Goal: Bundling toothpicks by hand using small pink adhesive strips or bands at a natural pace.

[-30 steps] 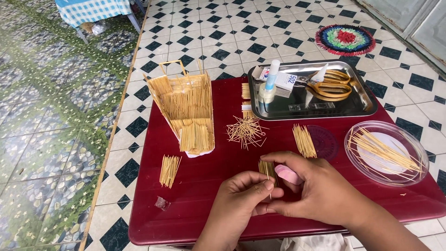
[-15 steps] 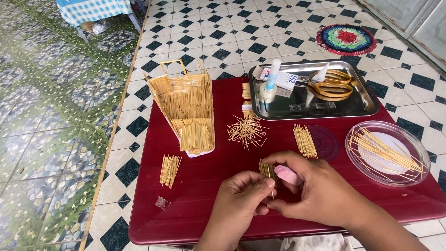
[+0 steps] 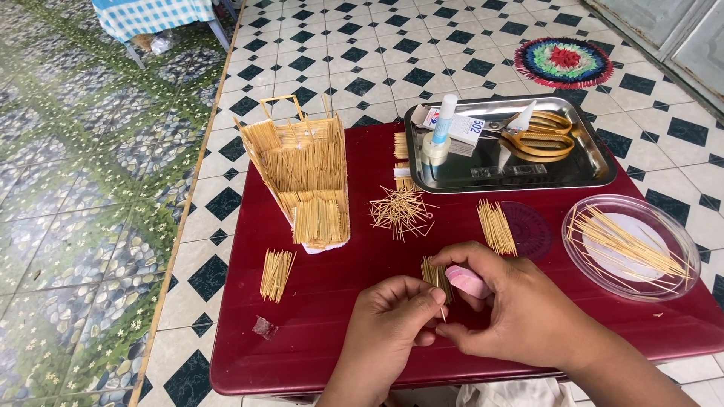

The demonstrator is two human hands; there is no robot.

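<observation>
Near the front edge of the dark red table [image 3: 317, 332], the left hand [image 3: 388, 328] pinches a single toothpick [image 3: 442, 310] between thumb and forefinger, while the right hand [image 3: 520, 313] is closed around a pink nail clipper [image 3: 467, 281] and a small bundle of toothpicks [image 3: 434, 273], the two hands touching. Bare red surface lies open to their left, past a loose toothpick bunch [image 3: 277, 273]; a clear plastic dish of long sticks [image 3: 630, 245] sits near the right edge. Farther off stand a toothpick model house [image 3: 302, 181] and a steel tray [image 3: 588, 169] holding a white glue tube with blue cap [image 3: 443, 124], a small white box [image 3: 460, 128] and yellow-handled scissors [image 3: 539, 139], with black-and-white checked floor tiles [image 3: 362, 53] and a round multicoloured mat [image 3: 562, 62] beyond.
</observation>
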